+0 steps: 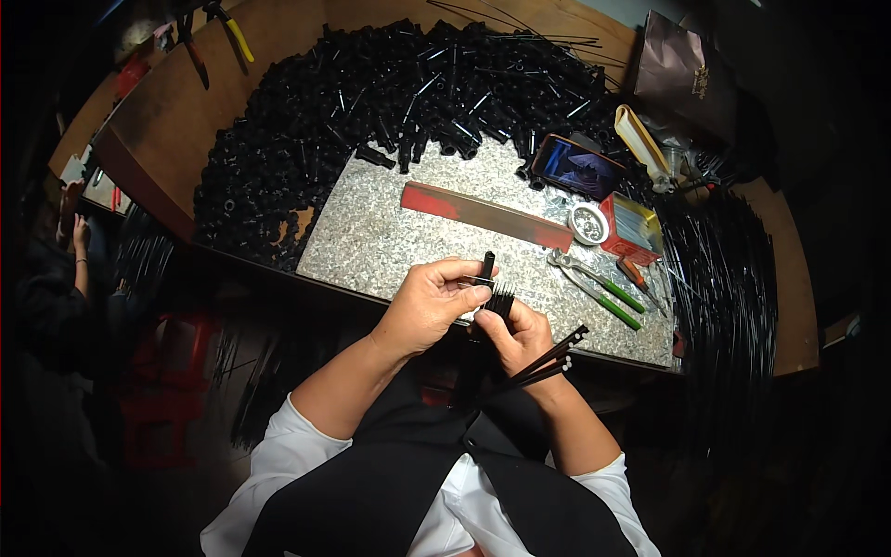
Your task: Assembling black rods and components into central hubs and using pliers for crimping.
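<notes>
In front of my body, just off the table's near edge, my two hands meet. My left hand (432,304) is closed, its thumb and fingers pinching a short black tube-shaped part (489,265) that stands nearly upright. Close beside it, my right hand (522,336) is closed round a bundle of thin black rods (502,302), whose fine tips fan out by the left thumb. Several black rod ends (548,360) with pale tips stick out past my right wrist. Where the fingers overlap, the exact contact is hidden.
A large heap of black tubular parts (390,93) covers the table's far side. On the speckled tabletop (362,232) lie a red bar (483,215), green-handled pliers (599,290), a white cup (588,224), a red box (633,232) and a phone (577,167). Long black rods (729,288) hang at right.
</notes>
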Motion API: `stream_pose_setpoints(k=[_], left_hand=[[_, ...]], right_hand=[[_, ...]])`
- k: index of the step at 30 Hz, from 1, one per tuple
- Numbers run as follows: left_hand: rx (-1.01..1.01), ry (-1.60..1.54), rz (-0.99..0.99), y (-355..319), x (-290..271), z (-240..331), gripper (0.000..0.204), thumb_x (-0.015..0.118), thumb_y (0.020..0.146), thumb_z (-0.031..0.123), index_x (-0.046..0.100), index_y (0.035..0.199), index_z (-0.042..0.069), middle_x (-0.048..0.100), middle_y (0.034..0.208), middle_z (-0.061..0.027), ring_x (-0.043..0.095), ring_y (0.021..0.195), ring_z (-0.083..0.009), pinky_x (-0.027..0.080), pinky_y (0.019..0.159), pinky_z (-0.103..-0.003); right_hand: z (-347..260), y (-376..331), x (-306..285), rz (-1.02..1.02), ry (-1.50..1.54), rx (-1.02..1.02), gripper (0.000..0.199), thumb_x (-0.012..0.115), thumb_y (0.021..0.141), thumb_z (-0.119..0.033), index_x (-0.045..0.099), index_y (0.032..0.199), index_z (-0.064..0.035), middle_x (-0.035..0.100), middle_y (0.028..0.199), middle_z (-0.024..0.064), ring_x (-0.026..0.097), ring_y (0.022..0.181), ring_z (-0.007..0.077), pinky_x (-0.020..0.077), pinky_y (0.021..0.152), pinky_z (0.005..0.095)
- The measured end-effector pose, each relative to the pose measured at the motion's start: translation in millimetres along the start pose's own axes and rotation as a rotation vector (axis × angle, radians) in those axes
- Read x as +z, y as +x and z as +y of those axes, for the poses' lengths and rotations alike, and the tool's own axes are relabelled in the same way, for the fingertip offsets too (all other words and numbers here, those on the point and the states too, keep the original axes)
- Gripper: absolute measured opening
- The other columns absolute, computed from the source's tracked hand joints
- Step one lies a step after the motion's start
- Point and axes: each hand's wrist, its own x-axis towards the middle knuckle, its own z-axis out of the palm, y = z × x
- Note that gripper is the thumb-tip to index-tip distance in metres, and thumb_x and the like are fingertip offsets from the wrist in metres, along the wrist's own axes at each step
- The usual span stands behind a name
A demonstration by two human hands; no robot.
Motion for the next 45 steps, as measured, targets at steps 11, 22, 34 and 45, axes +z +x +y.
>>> stream_pose_setpoints(k=[11,22,34,45], left_hand=[[-0.079,-0.154,-0.155,5.3,-8.8,-6.5,0.028,0.059,0.087,0.004,0.057,0.113,-0.006,0.064,0.1,-0.0104,0.062,0.09,-0.0137,0.05,0.081,-0.025],[-0.085,-0.395,-0.012,-3.7,8.3,-18.7,0.022,0.062,0.085,0.005,0.058,0.105,-0.003,0.065,0.095,-0.0106,0.063,0.087,-0.0144,0.051,0.079,-0.026],[-0.025,-0.369,0.093,-7.9,12.0,-39.6,0.029,0.057,0.091,0.021,0.057,0.105,-0.004,0.064,0.098,-0.0099,0.061,0.085,-0.014,0.05,0.077,-0.026],[-0.048,-0.324,0.153,-8.4,19.2,-27.0,0.036,0.049,0.096,0.026,0.057,0.112,-0.005,0.062,0.105,-0.0101,0.058,0.096,-0.0147,0.044,0.089,-0.029]], right_hand=[[11.6,1.5,-14.9,-0.037,0.14,0.092,0.014,0.063,0.087,-0.013,0.06,0.091,-0.0005,0.057,0.075,-0.0031,0.049,0.068,0.0039,0.0413,0.062,0.0204],[6.0,2.6,-13.3,-0.014,0.135,0.17,0.017,0.066,0.086,-0.017,0.058,0.084,-0.0023,0.053,0.07,-0.0038,0.047,0.065,0.003,0.0397,0.058,0.0196],[-1.0,6.0,-10.9,-0.039,0.092,0.121,0.023,0.066,0.086,-0.017,0.053,0.072,-0.0034,0.054,0.065,-0.003,0.047,0.062,0.0029,0.0411,0.055,0.0213],[13.5,6.0,-11.1,-0.044,0.043,0.032,0.021,0.063,0.087,-0.016,0.057,0.075,0.0005,0.059,0.067,0.0014,0.05,0.062,0.004,0.0421,0.056,0.0217]])
